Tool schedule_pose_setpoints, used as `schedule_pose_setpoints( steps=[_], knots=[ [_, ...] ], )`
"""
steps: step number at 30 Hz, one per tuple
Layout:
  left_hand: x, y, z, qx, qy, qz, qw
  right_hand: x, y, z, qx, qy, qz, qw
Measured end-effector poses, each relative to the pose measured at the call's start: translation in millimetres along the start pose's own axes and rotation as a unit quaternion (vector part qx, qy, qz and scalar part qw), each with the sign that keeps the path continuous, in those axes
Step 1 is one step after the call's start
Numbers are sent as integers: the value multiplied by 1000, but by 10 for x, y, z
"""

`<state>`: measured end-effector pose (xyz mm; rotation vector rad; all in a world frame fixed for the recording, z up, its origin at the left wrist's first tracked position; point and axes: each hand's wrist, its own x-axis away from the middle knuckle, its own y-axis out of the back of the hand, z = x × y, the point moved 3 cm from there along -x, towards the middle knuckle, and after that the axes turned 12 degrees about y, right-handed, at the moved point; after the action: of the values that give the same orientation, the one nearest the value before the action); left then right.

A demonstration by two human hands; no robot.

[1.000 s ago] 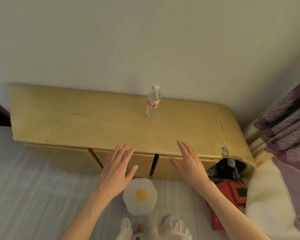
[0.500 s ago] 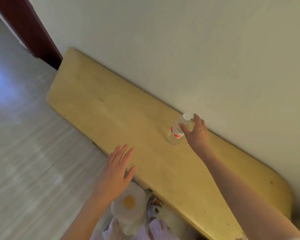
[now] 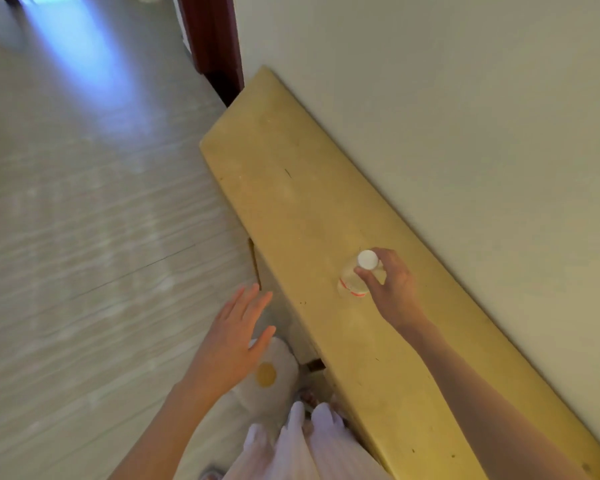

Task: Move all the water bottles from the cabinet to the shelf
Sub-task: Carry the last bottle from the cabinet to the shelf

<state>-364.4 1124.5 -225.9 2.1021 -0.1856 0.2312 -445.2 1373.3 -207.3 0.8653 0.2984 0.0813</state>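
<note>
- Fingers (image 3: 364, 277) of my right hand (image 3: 394, 289) are now closing round the neck of the water bottle (image 3: 352, 284), just under its white cap (image 3: 368, 259); half a second ago that hand was only reaching it from the wall side, and a second ago both hands were hovering at the cabinet's front edge.
- Head view: the bottle is standing upright on top of the cabinet (image 3: 291, 202), toward the back edge near the wall, roughly midway along its length. I cannot tell whether it is lifting off yet.
- I am judging this as the grasp being made, so the carry to the shelf should come next; no shelf is showing in this view.
- My right hand is curling partly shut, thumb on the near side, other fingers behind the neck.
- My left hand (image 3: 231, 344) is hanging flat and spread wide, off the front edge above the floor (image 3: 84, 237), holding nothing and touching nothing.
</note>
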Motion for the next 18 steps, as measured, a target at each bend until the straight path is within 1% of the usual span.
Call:
schedule_pose_setpoints(
  steps=[3,6,11,14,18],
  knots=[
    [326,171,340,12,28,-44,999,43,-346,570,-64,55,54,995],
    [783,334,791,31,63,-89,993,171,-808,1252,-133,91,120,980],
    [1856,609,1876,32,146,-152,977,588,-1770,2496,-182,156,225,944],
    [2637,797,2600,29,233,-195,952,905,-2388,3251,-188,208,295,914],
    [3625,968,3367,69,362,-257,894,1255,-3092,4252,-216,262,366,867]
  ],
)
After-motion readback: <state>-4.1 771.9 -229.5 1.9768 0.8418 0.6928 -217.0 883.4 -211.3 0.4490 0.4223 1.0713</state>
